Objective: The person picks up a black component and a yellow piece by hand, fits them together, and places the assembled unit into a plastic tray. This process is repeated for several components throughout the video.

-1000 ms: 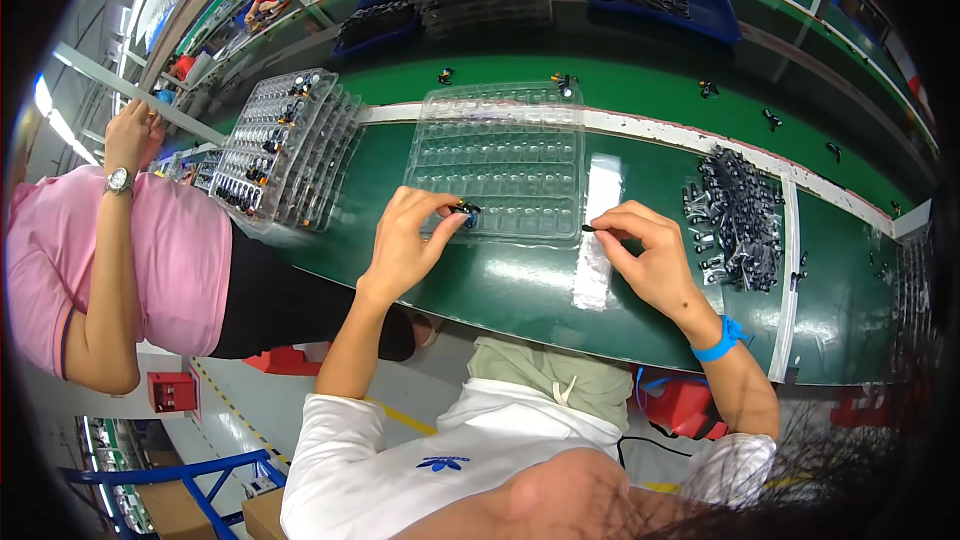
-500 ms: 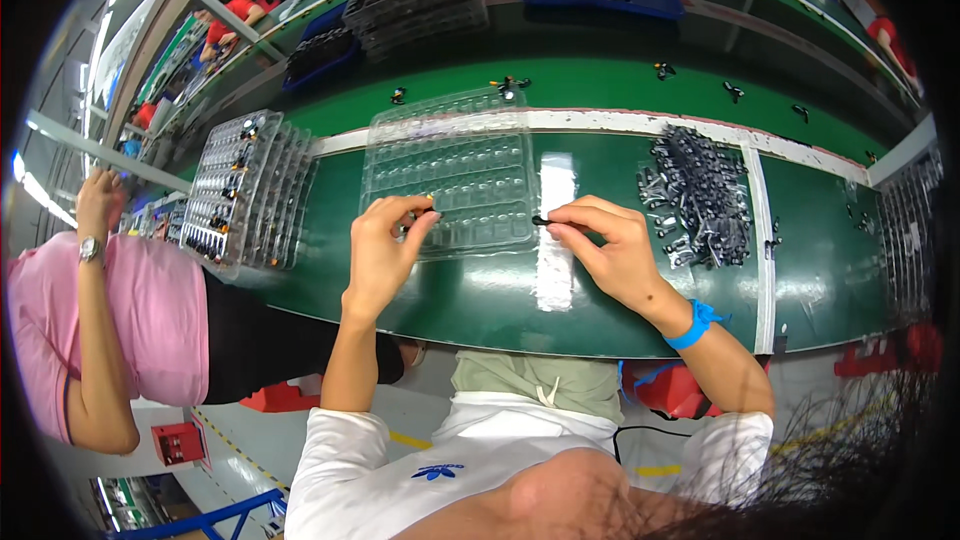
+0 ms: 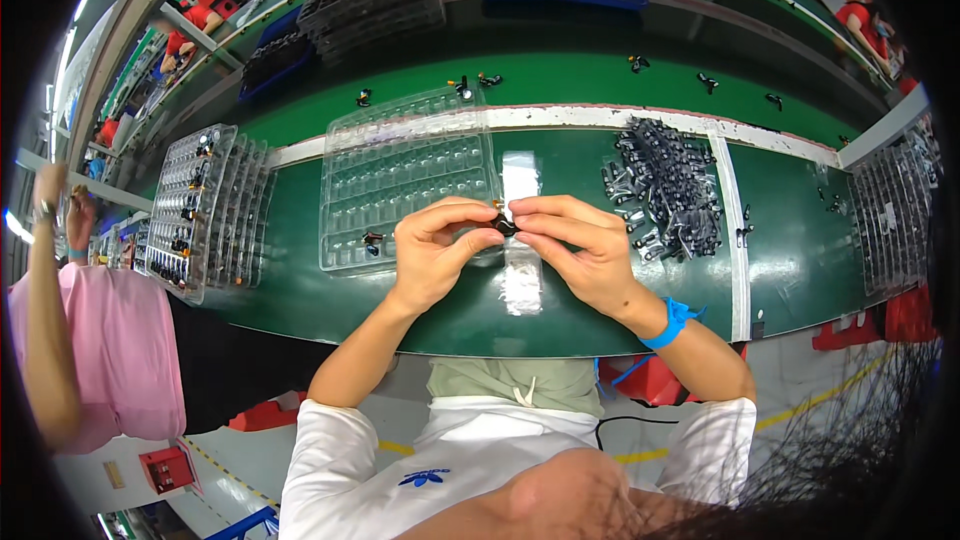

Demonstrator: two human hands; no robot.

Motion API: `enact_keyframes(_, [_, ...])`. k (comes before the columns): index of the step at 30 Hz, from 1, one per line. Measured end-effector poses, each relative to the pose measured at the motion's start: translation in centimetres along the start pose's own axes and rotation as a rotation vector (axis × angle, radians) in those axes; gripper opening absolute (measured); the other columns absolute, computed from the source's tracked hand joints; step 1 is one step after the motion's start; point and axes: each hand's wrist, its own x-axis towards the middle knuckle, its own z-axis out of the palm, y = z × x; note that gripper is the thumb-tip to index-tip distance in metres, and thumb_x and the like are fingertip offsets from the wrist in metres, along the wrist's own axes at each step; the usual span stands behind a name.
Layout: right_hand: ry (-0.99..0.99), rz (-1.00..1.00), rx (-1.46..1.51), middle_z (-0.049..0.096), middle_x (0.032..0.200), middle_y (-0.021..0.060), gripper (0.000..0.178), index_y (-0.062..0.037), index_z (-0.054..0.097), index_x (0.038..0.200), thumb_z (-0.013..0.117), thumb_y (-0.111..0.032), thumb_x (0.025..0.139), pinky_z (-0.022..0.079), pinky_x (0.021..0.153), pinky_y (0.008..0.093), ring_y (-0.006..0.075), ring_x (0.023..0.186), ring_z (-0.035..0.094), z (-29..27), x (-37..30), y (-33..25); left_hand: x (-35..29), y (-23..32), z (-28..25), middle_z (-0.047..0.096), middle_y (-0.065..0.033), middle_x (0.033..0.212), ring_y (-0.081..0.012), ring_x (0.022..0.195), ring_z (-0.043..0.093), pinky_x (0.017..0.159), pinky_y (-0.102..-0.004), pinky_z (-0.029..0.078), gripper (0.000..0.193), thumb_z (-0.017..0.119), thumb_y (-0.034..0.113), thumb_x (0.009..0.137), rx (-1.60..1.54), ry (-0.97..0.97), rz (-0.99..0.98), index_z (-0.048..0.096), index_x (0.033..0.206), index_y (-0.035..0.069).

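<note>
My left hand [image 3: 440, 252] and my right hand [image 3: 582, 246] meet in front of me, their fingertips pinched on one small black part [image 3: 506, 226]. A bit of orange shows at its upper end; the fingers cover most of the rest, so its exact kind cannot be made out. Just left of my hands lies a clear plastic tray [image 3: 405, 150] with rows of moulded pockets. A small black-and-orange piece [image 3: 372, 243] sits in its near row. Behind my fingers runs a strip of clear tape [image 3: 522, 285] on the green table.
To the right lies a heap of small black parts [image 3: 665, 185]. Stacked clear trays [image 3: 190, 215] stand at the left, more [image 3: 890, 225] at far right. Beyond a white strip [image 3: 580, 117], loose pieces lie on a green belt [image 3: 570, 85]. A co-worker in pink [image 3: 110, 340] is at left.
My left hand has moved right, off the tray, and joined my right hand at the black part. A piece now shows in the tray's near row where my hand was. The view has shifted.
</note>
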Motion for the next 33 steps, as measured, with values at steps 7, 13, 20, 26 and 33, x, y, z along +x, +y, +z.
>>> enact_keyframes(7, [-0.011,-0.055,-0.098,0.074,0.1,0.0125,0.017,-0.0002,0.077,0.103,0.077,0.002,0.086,0.06,0.069,0.0305,0.0216,0.083,0.073,0.1,-0.2,0.2,-0.2,0.0,0.1,0.071,-0.0173,0.11,-0.022,0.102,0.069,0.09,-0.0334,0.058,0.027,0.079,-0.011,0.082,-0.016,-0.018,0.042,0.073,0.108,-0.005])
enact_keyframes(13, [-0.047,0.083,0.017,0.075,0.099,0.0154,0.02,0.004,0.076,0.104,0.075,0.008,0.084,0.059,0.079,0.0298,0.0225,0.089,0.073,0.1,-0.2,0.0,-0.3,0.2,0.5,0.071,-0.0176,0.111,-0.024,0.104,0.069,0.093,-0.0359,0.056,0.029,0.079,-0.012,0.081,0.085,-0.009,0.106,0.073,0.109,-0.006])
enact_keyframes(20, [-0.151,0.176,0.038,0.074,0.096,0.0146,0.016,0.0052,0.075,0.103,0.074,0.004,0.087,0.057,0.073,0.0304,0.0217,0.085,0.072,-0.2,-0.2,-0.3,-0.3,0.8,0.3,0.073,-0.0179,0.104,-0.0261,0.098,0.071,0.09,-0.0367,0.057,0.028,0.081,-0.01,0.079,0.301,-0.054,0.249,0.075,0.105,-0.005])
enact_keyframes(26, [-0.045,0.113,-0.062,0.075,0.088,0.0132,0.014,0.0045,0.076,0.1,0.076,0.002,0.086,0.056,0.067,0.0298,0.0214,0.075,0.072,0.8,-0.7,-0.5,-0.2,0.9,1.1,0.073,-0.0179,0.101,-0.027,0.095,0.071,0.084,-0.0363,0.058,0.023,0.078,-0.01,0.082,0.385,-0.013,0.353,0.075,0.104,-0.004])
enact_keyframes(33, [-0.044,0.219,0.075,0.076,0.089,0.0135,0.017,0.0035,0.076,0.104,0.078,0.0,0.087,0.056,0.067,0.0274,0.0181,0.077,0.073,0.8,-1.0,-0.1,0.0,1.3,0.6,0.074,-0.0168,0.102,-0.0263,0.095,0.071,0.085,-0.0333,0.056,0.02,0.077,-0.008,0.083,0.378,-0.033,0.227,0.075,0.103,-0.004])
